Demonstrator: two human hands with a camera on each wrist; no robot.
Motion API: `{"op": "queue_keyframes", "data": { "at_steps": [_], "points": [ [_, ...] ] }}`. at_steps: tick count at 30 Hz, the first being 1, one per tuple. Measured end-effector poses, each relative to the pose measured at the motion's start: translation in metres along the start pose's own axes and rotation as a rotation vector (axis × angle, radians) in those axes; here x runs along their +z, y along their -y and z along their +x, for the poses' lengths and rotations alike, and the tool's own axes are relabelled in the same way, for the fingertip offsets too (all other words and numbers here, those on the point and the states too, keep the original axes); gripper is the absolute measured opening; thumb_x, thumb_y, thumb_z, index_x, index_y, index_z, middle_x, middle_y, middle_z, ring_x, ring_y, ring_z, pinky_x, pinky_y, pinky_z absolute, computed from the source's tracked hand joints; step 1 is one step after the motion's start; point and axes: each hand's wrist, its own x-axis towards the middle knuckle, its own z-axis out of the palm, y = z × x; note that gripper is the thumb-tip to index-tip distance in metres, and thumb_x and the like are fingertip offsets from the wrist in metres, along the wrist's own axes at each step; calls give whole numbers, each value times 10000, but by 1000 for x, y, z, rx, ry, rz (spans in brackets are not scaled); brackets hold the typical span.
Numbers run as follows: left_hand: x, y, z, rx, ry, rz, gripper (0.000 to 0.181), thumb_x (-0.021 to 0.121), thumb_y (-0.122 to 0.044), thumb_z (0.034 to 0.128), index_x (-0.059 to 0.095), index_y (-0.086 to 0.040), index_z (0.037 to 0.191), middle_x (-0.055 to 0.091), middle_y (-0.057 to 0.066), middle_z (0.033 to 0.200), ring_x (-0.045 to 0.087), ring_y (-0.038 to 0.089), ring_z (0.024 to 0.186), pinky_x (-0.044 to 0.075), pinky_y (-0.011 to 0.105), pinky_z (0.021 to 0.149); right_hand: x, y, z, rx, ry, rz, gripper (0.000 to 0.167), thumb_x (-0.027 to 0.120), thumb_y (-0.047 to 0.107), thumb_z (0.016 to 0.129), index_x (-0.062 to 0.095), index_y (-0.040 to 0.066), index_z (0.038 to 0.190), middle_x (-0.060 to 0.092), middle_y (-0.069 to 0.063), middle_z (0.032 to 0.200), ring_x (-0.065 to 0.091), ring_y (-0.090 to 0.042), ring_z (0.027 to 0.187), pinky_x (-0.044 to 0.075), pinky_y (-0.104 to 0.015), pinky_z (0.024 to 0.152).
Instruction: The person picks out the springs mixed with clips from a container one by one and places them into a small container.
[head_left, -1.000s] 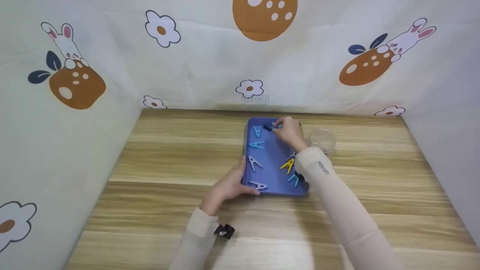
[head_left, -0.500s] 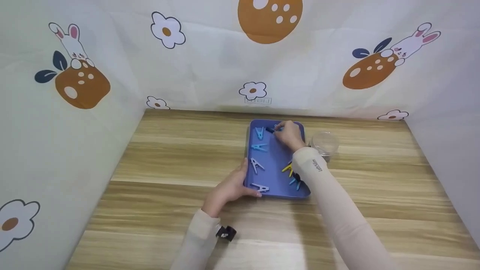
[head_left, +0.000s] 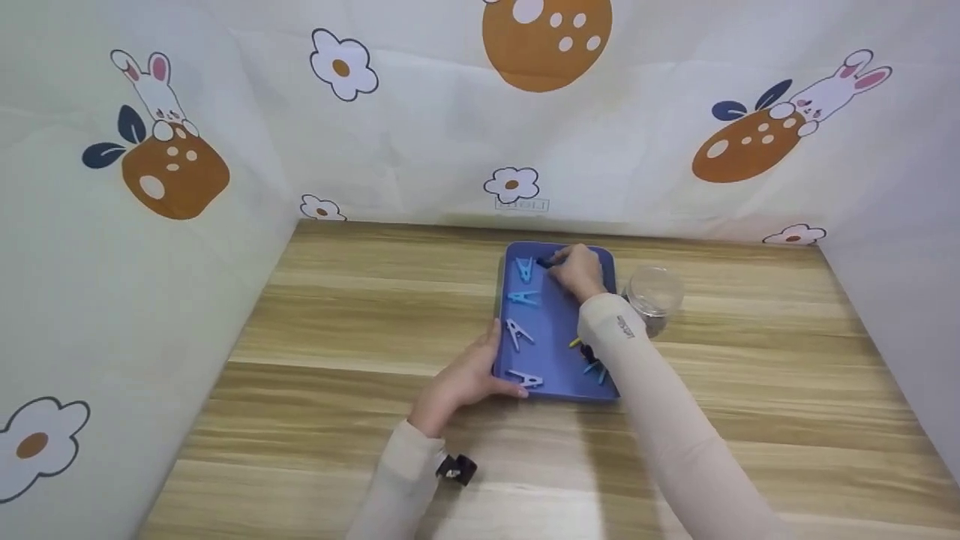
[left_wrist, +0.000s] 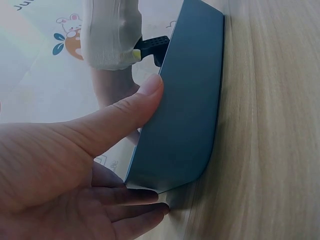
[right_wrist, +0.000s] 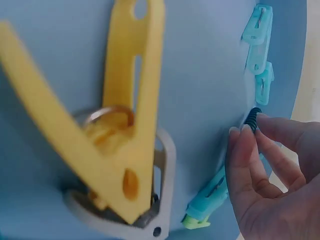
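Observation:
My right hand point(head_left: 579, 271) is at the far end of a blue tray point(head_left: 551, 322). Between thumb and fingertips it pinches a small dark ribbed piece point(right_wrist: 253, 119), whose exact kind is unclear. Turquoise clothespins point(right_wrist: 260, 40) lie close by. My left hand point(head_left: 469, 375) rests at the tray's near left corner, its thumb against one wall and its extended fingers along the other. Blue clothespins point(head_left: 523, 298) and pale clothespins point(head_left: 517, 334) line the left side. A yellow clothespin point(right_wrist: 135, 100) and a grey-white one point(right_wrist: 167, 200) overlap, mostly hidden by my right sleeve in the head view.
A clear round jar point(head_left: 654, 296) stands just right of the tray on the wood-grain table point(head_left: 337, 315). Printed cloth walls point(head_left: 420, 127) enclose the back and sides. A black strap device point(head_left: 457, 470) is on my left wrist.
My right hand shifts slightly left over the tray with the dark piece, and its sleeve covers more of the yellow clothespin. The left hand stays at the corner. The head view tilts a little.

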Motion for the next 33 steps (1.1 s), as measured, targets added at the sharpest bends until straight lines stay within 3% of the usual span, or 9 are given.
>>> {"op": "queue_keyframes", "data": {
  "at_steps": [3,9,13,17,21,28,33],
  "points": [
    [0,1,0,-3,0,0,1256,925,-244,821,40,127,1632,104,336,1709,179,430,1599,173,484,1324,2,-1,3,44,7,58,260,765,64,922,797,9,1174,761,-189,1231,598,-89,485,533,-210,489],
    [1,0,0,-5,-2,8,1243,927,-236,822,57,141,1626,123,350,1702,198,429,1595,192,482,1321,4,-1,4,92,14,94,240,806,88,910,807,14,1138,786,-204,1120,541,-32,408,442,-144,406],
    [0,0,-1,10,-7,4,1250,929,-232,818,50,136,1629,124,348,1702,209,431,1591,197,483,1319,7,1,3,66,-25,63,232,831,108,899,815,13,1110,784,-193,1140,597,-80,472,490,-180,463],
    [0,-1,-1,8,-2,4,1252,924,-243,825,41,123,1634,108,340,1707,200,424,1595,192,477,1320,11,3,0,31,-71,45,201,814,93,912,818,2,1091,764,-181,1229,742,-234,787,620,-315,708],
    [0,-2,0,5,3,12,1256,925,-240,823,37,123,1634,97,337,1710,189,425,1597,185,480,1321,13,3,-2,27,-94,50,171,782,74,930,812,-18,1070,757,-181,1250,745,-340,1027,625,-440,893],
    [0,-3,-1,-8,-1,8,1259,922,-243,825,29,113,1637,110,333,1709,202,427,1593,191,479,1319,8,5,-2,37,-88,43,151,777,92,923,811,-20,1018,791,-189,1081,699,-256,856,603,-391,797],
    [0,-2,-1,-8,-5,1,1252,925,-230,820,41,124,1633,112,334,1708,194,428,1596,183,482,1321,3,8,-4,44,-77,33,155,742,103,923,796,-4,1021,786,-170,1081,655,-214,836,548,-324,739]
  ]
}}
